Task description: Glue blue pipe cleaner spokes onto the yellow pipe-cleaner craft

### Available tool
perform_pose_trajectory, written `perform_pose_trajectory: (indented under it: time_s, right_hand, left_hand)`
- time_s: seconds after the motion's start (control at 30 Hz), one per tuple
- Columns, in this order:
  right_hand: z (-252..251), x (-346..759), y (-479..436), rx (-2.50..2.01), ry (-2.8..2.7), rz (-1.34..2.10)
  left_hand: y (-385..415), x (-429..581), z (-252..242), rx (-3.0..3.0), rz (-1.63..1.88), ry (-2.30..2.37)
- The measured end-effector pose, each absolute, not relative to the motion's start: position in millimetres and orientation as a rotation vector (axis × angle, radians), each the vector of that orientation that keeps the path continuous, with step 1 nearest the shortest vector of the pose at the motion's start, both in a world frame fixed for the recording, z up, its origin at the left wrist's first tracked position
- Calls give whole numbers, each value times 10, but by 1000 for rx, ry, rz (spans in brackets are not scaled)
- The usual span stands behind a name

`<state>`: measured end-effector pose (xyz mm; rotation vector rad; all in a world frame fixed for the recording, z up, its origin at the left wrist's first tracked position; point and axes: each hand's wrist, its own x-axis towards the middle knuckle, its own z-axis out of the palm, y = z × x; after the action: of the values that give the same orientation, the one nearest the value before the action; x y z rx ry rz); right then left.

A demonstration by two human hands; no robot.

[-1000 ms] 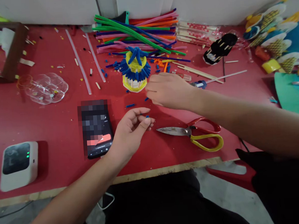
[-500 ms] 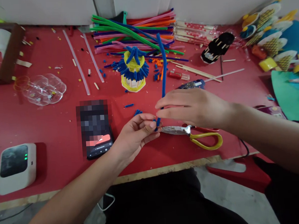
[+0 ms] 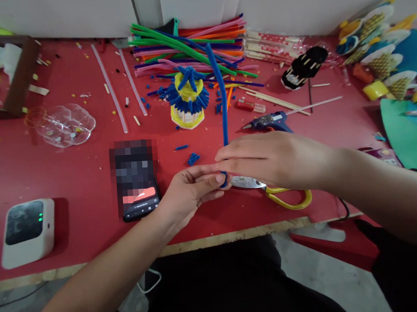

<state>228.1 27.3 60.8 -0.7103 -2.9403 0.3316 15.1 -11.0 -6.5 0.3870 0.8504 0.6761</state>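
Observation:
A long blue pipe cleaner [image 3: 223, 103] stands nearly upright between my hands, its top leaning left. My left hand [image 3: 198, 187] pinches its lower end between thumb and fingers. Just above, my right hand [image 3: 272, 159] closes round the stem, fingers touching those of the left; its thumb is hidden. Scissors with yellow handles [image 3: 291, 200] lie under and beside my right hand, blades partly covered. Beyond my left hand are a small bundle of blue pieces [image 3: 193, 159] and one short blue piece [image 3: 181, 147]. Farther back stands a blue and yellow tiered model [image 3: 189, 100].
A phone [image 3: 139, 179] lies left of my left hand, a white device [image 3: 27, 233] farther left. Behind are a pile of coloured pipe cleaners [image 3: 187, 44], a glue gun [image 3: 268, 121], a clear petal-shaped tray [image 3: 67, 124] and a black model [image 3: 304, 68].
My hands have come closer together, and the right has slid lower along the pipe cleaner. The pipe cleaner's top has swung left. The view has shifted slightly.

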Motion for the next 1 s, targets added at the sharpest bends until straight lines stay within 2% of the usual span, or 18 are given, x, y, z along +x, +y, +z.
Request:
perform_pose_trajectory:
  time_s: [0.23, 0.37, 0.47, 1.0]
  right_hand:
    - [593, 2230, 217, -737, -2916, 319]
    - [561, 2212, 130, -950, -2808, 164]
    - [552, 2215, 89, -861, -2829, 72]
    - [491, 2160, 39, -875, -2813, 131]
  left_hand:
    - [-125, 154, -68, 423, 720, 845]
    - [-133, 156, -78, 446, 800, 881]
    - [-132, 163, -75, 464, 845, 863]
    - [-127, 147, -82, 479, 813, 832]
